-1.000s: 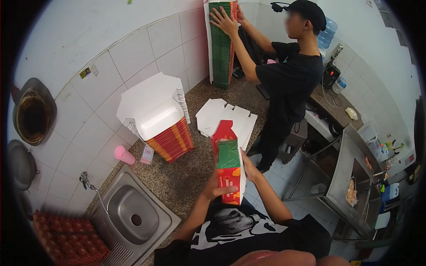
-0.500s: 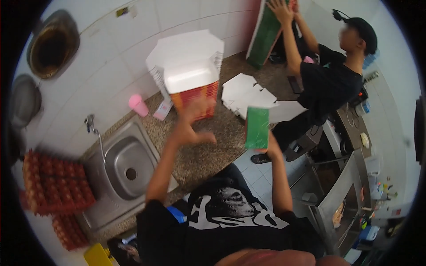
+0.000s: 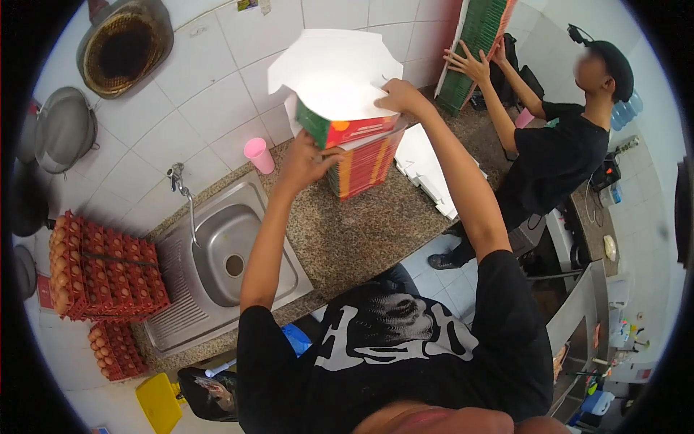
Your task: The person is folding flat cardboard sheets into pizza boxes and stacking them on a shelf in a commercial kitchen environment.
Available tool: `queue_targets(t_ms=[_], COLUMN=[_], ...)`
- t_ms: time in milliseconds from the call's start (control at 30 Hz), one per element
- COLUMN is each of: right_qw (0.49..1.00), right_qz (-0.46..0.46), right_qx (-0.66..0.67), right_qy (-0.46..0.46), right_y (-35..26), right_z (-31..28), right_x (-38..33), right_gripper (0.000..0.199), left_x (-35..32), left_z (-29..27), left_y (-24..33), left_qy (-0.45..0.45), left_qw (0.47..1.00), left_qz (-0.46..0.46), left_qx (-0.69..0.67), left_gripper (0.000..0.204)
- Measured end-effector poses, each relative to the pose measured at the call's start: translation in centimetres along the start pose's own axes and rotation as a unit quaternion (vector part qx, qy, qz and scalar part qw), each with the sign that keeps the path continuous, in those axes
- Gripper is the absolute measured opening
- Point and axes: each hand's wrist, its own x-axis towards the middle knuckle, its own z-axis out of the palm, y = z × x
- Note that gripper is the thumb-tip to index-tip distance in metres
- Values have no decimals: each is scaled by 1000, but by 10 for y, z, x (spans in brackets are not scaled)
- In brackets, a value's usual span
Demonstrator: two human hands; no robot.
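Observation:
A cardboard food box, red and green outside with a white inner lid, sits tilted on a stack of red and yellow flat cardboard boxes. My left hand grips its lower left corner, the thumb along the front edge and the fingers partly hidden. At the right side of the lid, my right hand has its fingers closed on the white board. Right of the stack, more white unfolded board lies on the speckled counter.
A pink cup stands by the wall, left of the stack. Nearer me is a steel sink with a tap; red egg trays are piled beyond it. At right, a co-worker holds a green and red board stack.
My right hand has moved up and left onto the box lid; the green block it held is out of sight. My left hand has closed on the box corner. The view has shifted.

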Motion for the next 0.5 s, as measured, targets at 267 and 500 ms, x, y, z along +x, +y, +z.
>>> queue_targets(t_ms=[267,500], right_qw=[972,972], right_qz=[29,28], right_qx=[-220,-218], right_qy=[74,87], right_y=[-20,-8], right_z=[-9,-6], right_x=[-9,-9], right_gripper=[34,34], left_x=[2,4], left_z=[-14,-8], left_y=[32,27], left_qy=[18,12], left_qw=[998,998], left_qz=[24,25], left_qx=[47,48], left_gripper=[27,20])
